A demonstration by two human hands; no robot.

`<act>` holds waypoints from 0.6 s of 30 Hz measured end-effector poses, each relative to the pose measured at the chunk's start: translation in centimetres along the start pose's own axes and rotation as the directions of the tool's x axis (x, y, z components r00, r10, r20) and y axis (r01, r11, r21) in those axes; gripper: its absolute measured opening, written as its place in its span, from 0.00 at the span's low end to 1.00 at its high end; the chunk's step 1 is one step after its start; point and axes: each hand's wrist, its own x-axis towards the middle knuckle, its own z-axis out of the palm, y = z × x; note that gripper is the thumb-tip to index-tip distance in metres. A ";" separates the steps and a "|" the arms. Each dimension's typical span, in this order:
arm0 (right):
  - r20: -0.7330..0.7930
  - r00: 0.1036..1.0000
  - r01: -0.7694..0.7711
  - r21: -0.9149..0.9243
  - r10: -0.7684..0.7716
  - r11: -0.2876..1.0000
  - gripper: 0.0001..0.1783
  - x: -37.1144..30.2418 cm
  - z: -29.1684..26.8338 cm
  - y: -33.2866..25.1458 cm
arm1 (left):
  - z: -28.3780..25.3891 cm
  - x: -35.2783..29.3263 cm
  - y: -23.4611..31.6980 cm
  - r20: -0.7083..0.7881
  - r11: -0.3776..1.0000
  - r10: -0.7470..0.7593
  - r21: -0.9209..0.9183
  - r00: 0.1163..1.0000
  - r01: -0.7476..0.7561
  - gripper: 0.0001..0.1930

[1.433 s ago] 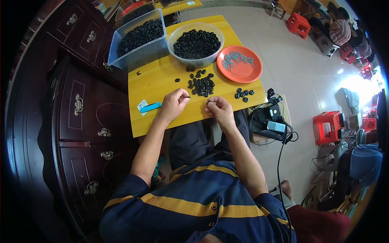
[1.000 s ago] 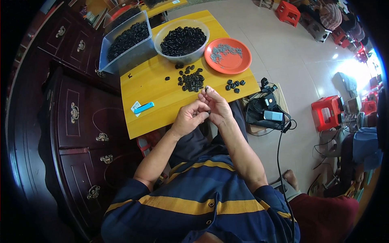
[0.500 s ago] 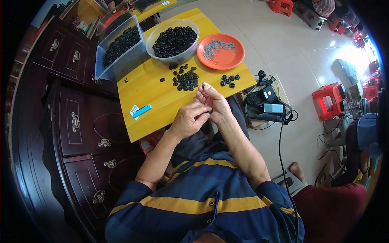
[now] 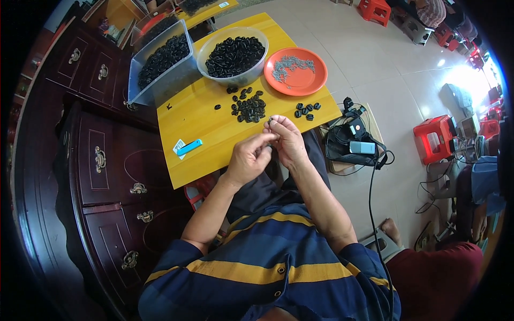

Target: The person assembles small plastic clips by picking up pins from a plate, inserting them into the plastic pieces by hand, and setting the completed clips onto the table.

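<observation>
My right hand (image 4: 290, 143) is raised at the table's near edge, its thumb and fingers pinched round a small dark piece (image 4: 270, 121). Against its palm side, my left hand (image 4: 249, 160) has its fingers bent and closed; what they hold, if anything, is hidden. Just beyond the hands lies a loose pile of black oval plastic pieces (image 4: 250, 109). Several similar black pieces (image 4: 307, 111) form a small group to the right. An orange plate (image 4: 305, 87) carries small grey pin-like parts (image 4: 292, 65).
A clear round tub (image 4: 202, 68) and a bluish bin (image 4: 179, 75), both full of black pieces, stand on the yellow table (image 4: 209, 166). A blue cutter-like tool (image 4: 189, 147) lies at left. Dark drawers (image 4: 101, 155) flank the table; a black bag (image 4: 342, 151) with cables is at right.
My right hand's fingertips have lowered slightly and curled in. My left index finger has moved up toward the right hand's fingers, and the black piece seen at the left fingertips no longer shows clearly.
</observation>
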 end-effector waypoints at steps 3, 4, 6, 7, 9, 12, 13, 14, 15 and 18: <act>0.046 0.995 0.099 -0.167 -0.092 0.981 0.08 0.0 -0.5 0.1 | -1.3 0.6 -1.4 -0.181 1.000 -0.013 -0.022 0.983 0.009 0.13; 0.025 0.995 0.101 -0.193 -0.098 0.976 0.08 -0.1 -0.3 0.1 | -1.6 0.8 -2.0 -0.205 0.997 -0.020 -0.071 0.979 0.006 0.12; 0.054 0.991 0.129 -0.240 -0.119 0.962 0.07 -0.3 -0.2 0.5 | -2.3 1.0 -2.8 -0.200 0.984 -0.098 -0.164 0.975 0.065 0.11; 0.080 0.986 0.160 -0.283 -0.143 0.946 0.07 -0.3 -0.2 0.7 | -2.6 1.1 -3.0 -0.182 0.959 -0.171 -0.256 0.968 0.122 0.11; 0.095 0.985 0.165 -0.342 -0.141 0.925 0.07 -0.3 -0.1 1.0 | -2.8 1.0 -3.5 -0.154 0.935 -0.210 -0.320 0.966 0.152 0.11; 0.114 0.984 0.171 -0.423 -0.136 0.890 0.07 -0.3 0.0 1.3 | -3.0 0.8 -3.9 -0.118 0.934 -0.206 -0.321 0.971 0.159 0.12; 0.119 0.984 0.172 -0.446 -0.133 0.878 0.07 -0.4 0.1 1.4 | -3.1 0.8 -4.2 -0.117 0.940 -0.188 -0.308 0.975 0.144 0.13; 0.120 0.984 0.172 -0.447 -0.131 0.878 0.07 -0.4 0.1 1.4 | -3.1 0.8 -4.3 -0.116 0.947 -0.169 -0.295 0.979 0.129 0.14; 0.122 0.984 0.174 -0.462 -0.131 0.870 0.08 -0.5 0.2 1.3 | -3.2 0.7 -4.3 -0.118 0.947 -0.169 -0.296 0.979 0.128 0.14; 0.130 0.982 0.184 -0.492 -0.137 0.851 0.09 -0.6 0.4 1.3 | -3.5 0.6 -4.2 -0.125 0.979 -0.106 -0.185 0.986 0.082 0.15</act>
